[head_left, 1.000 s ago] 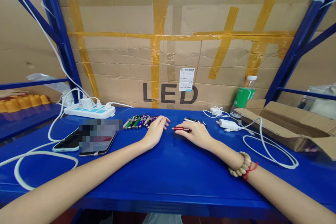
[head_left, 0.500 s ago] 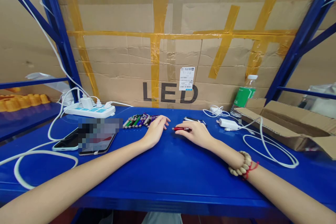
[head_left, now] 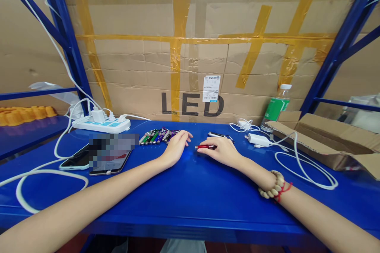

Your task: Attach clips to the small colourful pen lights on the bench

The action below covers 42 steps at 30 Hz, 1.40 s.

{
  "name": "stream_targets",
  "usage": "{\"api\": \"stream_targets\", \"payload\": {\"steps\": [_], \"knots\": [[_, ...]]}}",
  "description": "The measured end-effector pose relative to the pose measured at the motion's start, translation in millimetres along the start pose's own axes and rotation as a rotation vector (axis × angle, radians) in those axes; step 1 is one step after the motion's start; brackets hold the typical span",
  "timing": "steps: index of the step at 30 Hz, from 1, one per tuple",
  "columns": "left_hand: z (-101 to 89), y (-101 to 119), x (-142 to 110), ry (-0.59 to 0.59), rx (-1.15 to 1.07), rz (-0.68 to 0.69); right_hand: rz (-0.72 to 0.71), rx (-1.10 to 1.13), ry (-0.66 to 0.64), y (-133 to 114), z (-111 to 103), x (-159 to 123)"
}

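My right hand [head_left: 222, 151] rests on the blue tabletop with its fingers closed around a slim red penlight [head_left: 205, 147]. The silver tip of the penlight points left, and a faint brighter blue patch shows on the table close to it. Just behind that hand lie a few dark and silver pen-shaped pieces [head_left: 214, 134], partly hidden by it. My left hand [head_left: 175, 149] lies on the table, fingers stretched out and holding nothing visible. Beside it, on the left, is a row of several green, purple, blue and black penlights [head_left: 154, 137], its right end partly covered by the fingers.
Two phones [head_left: 114, 162] and a white power strip [head_left: 103, 126] sit at left with looping white cables. At right are a white charger [head_left: 258, 140], coiled cable, a green-labelled bottle [head_left: 276, 108] and an open cardboard box [head_left: 323, 138]. A large cardboard panel [head_left: 136, 75] stands behind.
The red penlight's tip has dipped slightly in my right hand, and a faint bright patch has appeared on the table near it. My left hand stays where it was.
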<state>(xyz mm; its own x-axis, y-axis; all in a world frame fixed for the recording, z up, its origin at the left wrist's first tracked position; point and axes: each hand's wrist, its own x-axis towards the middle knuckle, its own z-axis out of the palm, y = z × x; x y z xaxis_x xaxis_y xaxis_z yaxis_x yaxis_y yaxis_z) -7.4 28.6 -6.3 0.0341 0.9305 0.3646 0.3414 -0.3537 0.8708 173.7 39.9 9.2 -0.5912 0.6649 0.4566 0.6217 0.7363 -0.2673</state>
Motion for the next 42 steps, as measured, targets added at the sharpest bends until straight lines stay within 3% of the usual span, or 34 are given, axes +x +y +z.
{"api": "stream_targets", "payload": {"steps": [24,32,42], "knots": [[-0.2,1,-1,-0.001,0.024,0.012,-0.008,0.005,-0.046,3,0,1],[0.5,10,-7,-0.065,0.341,0.136,0.034,-0.174,-0.089,11,1,1],[-2.0,11,-12,-0.176,0.745,0.246,0.166,-0.210,-0.009,22,-5,2]]}}
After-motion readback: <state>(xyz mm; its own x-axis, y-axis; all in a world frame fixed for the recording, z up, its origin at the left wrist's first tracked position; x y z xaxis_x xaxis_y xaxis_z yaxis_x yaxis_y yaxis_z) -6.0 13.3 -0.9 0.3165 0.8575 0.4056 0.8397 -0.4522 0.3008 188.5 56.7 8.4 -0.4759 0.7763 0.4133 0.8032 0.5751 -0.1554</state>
